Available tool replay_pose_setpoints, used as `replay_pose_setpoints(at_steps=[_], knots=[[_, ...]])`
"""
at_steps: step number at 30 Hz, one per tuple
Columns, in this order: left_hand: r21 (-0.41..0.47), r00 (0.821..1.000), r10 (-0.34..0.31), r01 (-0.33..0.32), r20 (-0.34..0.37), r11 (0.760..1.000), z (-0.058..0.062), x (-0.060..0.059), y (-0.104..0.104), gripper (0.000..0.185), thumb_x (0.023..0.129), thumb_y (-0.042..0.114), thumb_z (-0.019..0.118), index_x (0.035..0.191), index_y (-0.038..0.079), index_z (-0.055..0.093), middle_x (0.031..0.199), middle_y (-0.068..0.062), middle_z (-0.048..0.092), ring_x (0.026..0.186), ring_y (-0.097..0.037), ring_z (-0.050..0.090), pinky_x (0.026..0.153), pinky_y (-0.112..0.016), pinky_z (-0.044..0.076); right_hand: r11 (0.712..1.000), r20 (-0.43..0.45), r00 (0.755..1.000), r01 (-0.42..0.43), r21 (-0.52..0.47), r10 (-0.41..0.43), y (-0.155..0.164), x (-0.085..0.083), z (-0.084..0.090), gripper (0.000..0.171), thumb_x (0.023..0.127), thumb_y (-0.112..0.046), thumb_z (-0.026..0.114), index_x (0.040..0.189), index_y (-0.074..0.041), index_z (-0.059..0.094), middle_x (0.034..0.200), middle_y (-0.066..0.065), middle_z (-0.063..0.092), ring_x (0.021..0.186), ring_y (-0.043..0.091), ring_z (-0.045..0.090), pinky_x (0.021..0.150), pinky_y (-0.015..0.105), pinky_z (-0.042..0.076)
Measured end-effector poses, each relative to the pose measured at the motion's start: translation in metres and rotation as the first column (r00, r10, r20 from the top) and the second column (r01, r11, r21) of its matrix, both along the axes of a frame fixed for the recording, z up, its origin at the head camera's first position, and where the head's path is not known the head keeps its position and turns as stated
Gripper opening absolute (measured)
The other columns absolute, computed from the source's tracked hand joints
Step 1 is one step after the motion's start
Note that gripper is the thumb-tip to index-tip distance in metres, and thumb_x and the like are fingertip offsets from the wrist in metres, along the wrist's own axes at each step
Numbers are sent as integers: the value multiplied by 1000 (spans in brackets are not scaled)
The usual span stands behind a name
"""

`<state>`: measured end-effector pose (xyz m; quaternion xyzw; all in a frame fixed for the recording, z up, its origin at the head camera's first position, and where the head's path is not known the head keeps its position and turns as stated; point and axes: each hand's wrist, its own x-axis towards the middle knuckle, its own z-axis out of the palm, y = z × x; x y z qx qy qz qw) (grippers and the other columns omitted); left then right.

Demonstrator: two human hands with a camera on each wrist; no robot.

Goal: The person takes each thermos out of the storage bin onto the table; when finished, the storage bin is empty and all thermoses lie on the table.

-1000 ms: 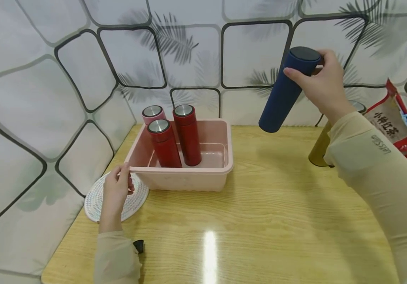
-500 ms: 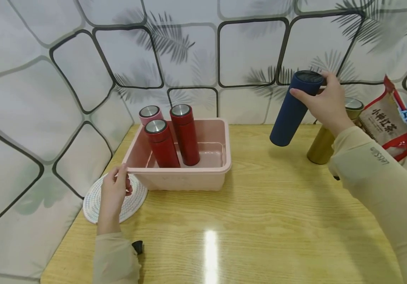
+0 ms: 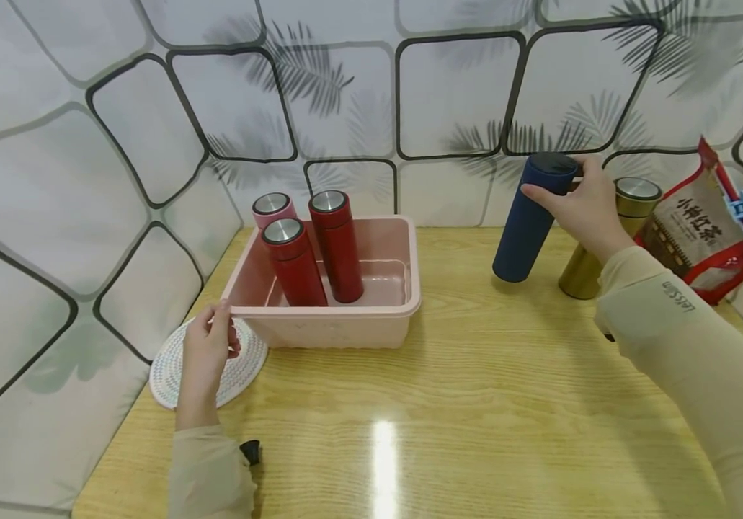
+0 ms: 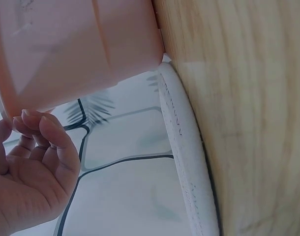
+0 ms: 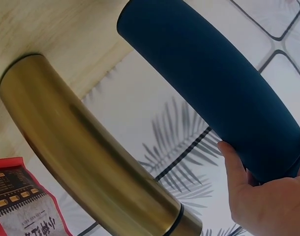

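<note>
Near its dark lid, my right hand (image 3: 588, 209) grips a navy blue thermos flask (image 3: 533, 220), which leans a little to the right. Whether its base touches the table cannot be told. Just right of it stands a gold thermos flask (image 5: 91, 147), partly behind the hand in the head view. My left hand (image 3: 205, 353) pinches the front left corner of a pink plastic basin's rim (image 3: 326, 312); the left wrist view shows the curled fingers (image 4: 54, 135) at that corner. Inside the basin are two red flasks (image 3: 293, 267) and a pink flask (image 3: 272, 207) with silver lids.
A round woven mat (image 3: 241, 371) lies under the left hand, by the basin's corner. At the right, a red and beige tea bag (image 3: 702, 223) with a blue clip stands beside the gold flask. Patterned fabric (image 3: 455, 94) covers the wall behind the wooden table (image 3: 475, 404).
My right hand has brought the blue flask down towards the table beside the gold flask, and it leans less. The left hand has stayed on the basin's rim.
</note>
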<state>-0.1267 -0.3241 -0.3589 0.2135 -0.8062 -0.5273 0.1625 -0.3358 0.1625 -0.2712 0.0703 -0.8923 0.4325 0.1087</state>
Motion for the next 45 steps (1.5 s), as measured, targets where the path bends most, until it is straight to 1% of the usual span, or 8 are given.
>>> replay_pose_setpoints(at_steps=[4, 12, 18, 24, 31, 36, 41, 45], knots=[[-7, 1000, 0, 0, -5, 1000, 1, -1, 0, 47, 106, 44, 39, 102, -2, 52, 65, -3, 49, 55, -10, 51, 52, -24, 50, 1000, -15, 1000, -4, 5, 4, 0, 0, -7, 86, 86, -54, 69, 146, -6, 31, 136, 16, 44, 107, 26, 44, 80, 35, 41], [-6, 1000, 5, -5, -8, 1000, 1, -2, -1, 46, 106, 42, 40, 102, -2, 52, 64, -3, 49, 53, -9, 51, 51, -24, 50, 1000, 14, 1000, -4, 15, 4, 0, -2, -18, 94, 86, -57, 67, 149, -1, 25, 138, 23, 43, 115, 34, 45, 87, 49, 42], [6, 1000, 3, -3, 8, 1000, 0, -1, -1, 47, 105, 44, 40, 100, -1, 51, 65, -4, 49, 55, -10, 51, 52, -24, 50, 1000, -11, 1000, -15, 27, 15, -1, -2, -27, 90, 86, -54, 69, 145, 1, 29, 132, 23, 46, 109, 33, 45, 82, 44, 41], [8, 1000, -1, 1, 8, 1000, 1, -1, 0, 46, 105, 44, 40, 100, 0, 52, 67, -4, 49, 57, -10, 51, 53, -24, 50, 1000, 3, 1000, -24, 14, 24, 3, -5, -35, 89, 87, -53, 69, 144, 0, 28, 133, 23, 43, 109, 32, 44, 83, 43, 40], [7, 1000, 4, -4, 4, 1000, 1, -2, -1, 44, 106, 42, 39, 102, 1, 53, 67, -4, 48, 57, -9, 51, 53, -23, 50, 999, 13, 999, -37, 28, 37, 2, -8, -36, 88, 86, -54, 70, 140, 1, 28, 126, 20, 44, 99, 29, 42, 75, 39, 37], [17, 1000, 4, -4, -1, 1000, 1, -2, -1, 43, 106, 41, 39, 101, 1, 53, 66, -3, 48, 56, -9, 51, 52, -24, 50, 999, 16, 999, -35, 18, 35, 0, -7, -37, 88, 86, -53, 70, 142, 0, 27, 128, 19, 43, 98, 28, 42, 74, 37, 37], [11, 1000, 4, -4, 5, 1000, 0, -1, 0, 44, 106, 43, 39, 102, 1, 53, 67, -4, 48, 57, -9, 51, 53, -23, 50, 999, 30, 999, -45, -5, 45, -1, -6, -37, 88, 87, -51, 69, 144, -2, 23, 136, 23, 40, 110, 34, 42, 85, 46, 39], [3, 1000, 3, -3, 3, 1000, 1, -1, 0, 46, 106, 43, 39, 103, 0, 53, 67, -4, 49, 57, -9, 51, 53, -23, 50, 998, 64, 996, -68, -18, 69, -4, -5, -34, 97, 89, -52, 66, 153, -7, 9, 150, 28, 28, 131, 44, 35, 103, 59, 32]])
